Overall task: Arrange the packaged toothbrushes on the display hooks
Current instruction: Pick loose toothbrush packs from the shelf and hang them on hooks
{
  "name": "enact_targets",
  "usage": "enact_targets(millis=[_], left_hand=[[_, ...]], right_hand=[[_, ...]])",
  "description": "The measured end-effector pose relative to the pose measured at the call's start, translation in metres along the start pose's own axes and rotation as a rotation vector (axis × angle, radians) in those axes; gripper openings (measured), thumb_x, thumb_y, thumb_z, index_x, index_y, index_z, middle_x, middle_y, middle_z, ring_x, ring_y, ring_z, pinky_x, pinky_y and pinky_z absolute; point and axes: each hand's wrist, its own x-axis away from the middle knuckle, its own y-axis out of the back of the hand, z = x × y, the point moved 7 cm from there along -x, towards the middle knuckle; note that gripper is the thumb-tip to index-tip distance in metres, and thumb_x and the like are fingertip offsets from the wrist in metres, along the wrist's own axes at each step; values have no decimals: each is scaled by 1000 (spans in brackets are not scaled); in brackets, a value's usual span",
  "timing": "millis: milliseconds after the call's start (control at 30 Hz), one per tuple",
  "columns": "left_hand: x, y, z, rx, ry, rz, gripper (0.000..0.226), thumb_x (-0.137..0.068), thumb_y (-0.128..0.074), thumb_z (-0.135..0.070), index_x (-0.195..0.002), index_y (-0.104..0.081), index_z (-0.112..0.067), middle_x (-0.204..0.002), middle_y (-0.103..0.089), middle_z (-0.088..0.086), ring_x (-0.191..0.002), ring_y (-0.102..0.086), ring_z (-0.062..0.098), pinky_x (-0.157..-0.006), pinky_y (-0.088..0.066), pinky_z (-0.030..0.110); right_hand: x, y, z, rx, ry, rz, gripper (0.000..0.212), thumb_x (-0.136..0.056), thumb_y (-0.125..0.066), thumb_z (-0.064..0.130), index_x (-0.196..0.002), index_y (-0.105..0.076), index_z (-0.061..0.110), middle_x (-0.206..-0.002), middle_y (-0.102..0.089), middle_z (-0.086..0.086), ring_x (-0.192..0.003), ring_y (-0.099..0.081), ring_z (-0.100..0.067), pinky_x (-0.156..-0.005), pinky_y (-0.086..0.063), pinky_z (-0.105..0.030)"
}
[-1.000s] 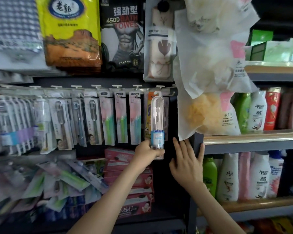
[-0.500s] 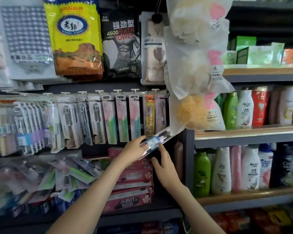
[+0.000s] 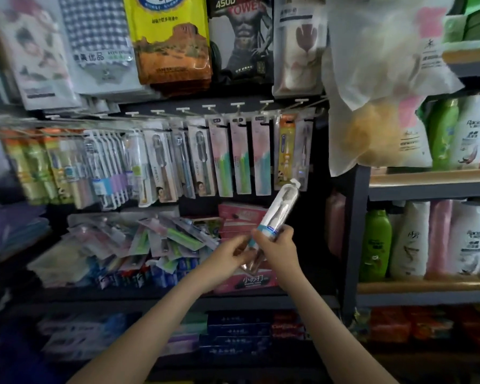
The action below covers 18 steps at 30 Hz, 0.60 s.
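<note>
With left hand (image 3: 227,253) and right hand (image 3: 279,249), pinching one packaged toothbrush (image 3: 284,206) near the middle of the frame, below the display hooks (image 3: 237,105). Not hanging it yet. Seeing many packs (image 3: 239,162) hanging already, and a loose pile (image 3: 139,239) waiting at lower left.

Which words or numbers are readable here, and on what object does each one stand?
"450D": black towel pack, top.
"小苏打": pink toothpaste box, somewhat blurred.
Label too blurred: the held toothbrush pack.
Print too blurred: yellow bag, hanging packs, bottles.
</note>
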Motion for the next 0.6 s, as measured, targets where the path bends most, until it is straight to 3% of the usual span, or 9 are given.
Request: enact_targets(millis=[100,234,367,500,601], left_hand=[[15,32,14,-111,-36,-31,34,-98,-49,-22,-132,-52,-19,-123,-58,-9,-114,-55,7,-97,-43,23],[38,120,48,-212,-24,-218,36,-94,-55,-30,-129,-52,-23,-117,-61,-7,-103,-59,8,-91,-49,26],[63,243,95,-330,-11,-415,34,-92,-58,-20,-126,-52,-17,-113,-63,-1,-103,-60,14,-89,-49,29],[76,352,132,-445,-3,-511,41,-95,-53,-22,-135,-45,-18,-124,-54,0,-109,-55,14,-91,-46,26],[81,397,149,-530,-45,-552,46,-96,-50,-23,-141,-38,-22,-135,-46,1,-119,-49,18,-96,-44,33]], right_hand=[[2,-34,7,96,29,16,50,-85,-64,30,-124,-39,12,-110,-58,-7,-81,-60,-16,-62,-50,-29],[9,-106,23,198,160,65,46,-86,-64,27,-123,-39,15,-110,-59,-4,-81,-58,-14,-54,-41,-19],[16,-207,40,251,273,89,52,-83,-67,28,-126,-39,17,-114,-54,-1,-92,-57,-17,-67,-42,-26],[17,-313,58,272,312,105,61,-83,-67,34,-133,-36,18,-121,-52,0,-96,-56,-15,-70,-46,-25],[19,-358,73,308,364,103,76,-86,-64,35,-146,-22,20,-145,-39,-1,-123,-48,-19,-98,-45,-34]])
